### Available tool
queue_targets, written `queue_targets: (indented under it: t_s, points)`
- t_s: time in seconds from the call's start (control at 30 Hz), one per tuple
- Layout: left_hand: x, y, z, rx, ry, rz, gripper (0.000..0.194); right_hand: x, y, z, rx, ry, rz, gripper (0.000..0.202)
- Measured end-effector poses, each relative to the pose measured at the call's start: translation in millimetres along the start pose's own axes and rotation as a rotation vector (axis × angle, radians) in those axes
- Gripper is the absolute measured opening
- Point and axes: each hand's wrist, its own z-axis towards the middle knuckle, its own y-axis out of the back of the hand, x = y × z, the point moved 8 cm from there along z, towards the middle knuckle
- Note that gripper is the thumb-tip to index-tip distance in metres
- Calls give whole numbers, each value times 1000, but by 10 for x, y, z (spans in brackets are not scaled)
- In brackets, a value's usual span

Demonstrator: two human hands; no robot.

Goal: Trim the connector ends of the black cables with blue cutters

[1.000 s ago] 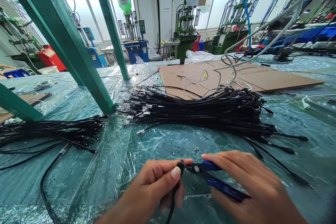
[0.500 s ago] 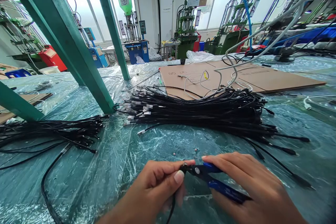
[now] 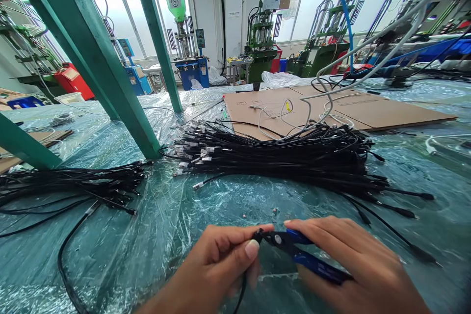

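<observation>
Between thumb and fingers, my left hand pinches the end of a black cable, whose length hangs down below the hand. My right hand is closed around the blue handles of a pair of side cutters. The dark jaws of the cutters point left and meet the cable end at my left fingertips. Whether the blades touch the cable cannot be made out. Beyond my hands lies a large bundle of black cables with metal connectors at the left. One loose connector sticks out in front of it.
A smaller pile of black cables lies at the left beside a green metal post. Flat cardboard with white cables on it lies behind the big bundle. Plastic film covers the table. Machines stand along the windows.
The cutters and my right hand have shifted very slightly to the right and down. My left hand stays in place with the cable end still pinched.
</observation>
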Motion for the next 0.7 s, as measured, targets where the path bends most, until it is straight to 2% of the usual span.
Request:
queue_targets:
  t_s: [0.23,0.7]
  points:
    - [-13,7,9,2,-4,-20,43,-9,32,13,-47,-7,-11,20]
    - [-20,-20,-3,21,-33,-47,36,18,-23,12,-1,22,-18,20]
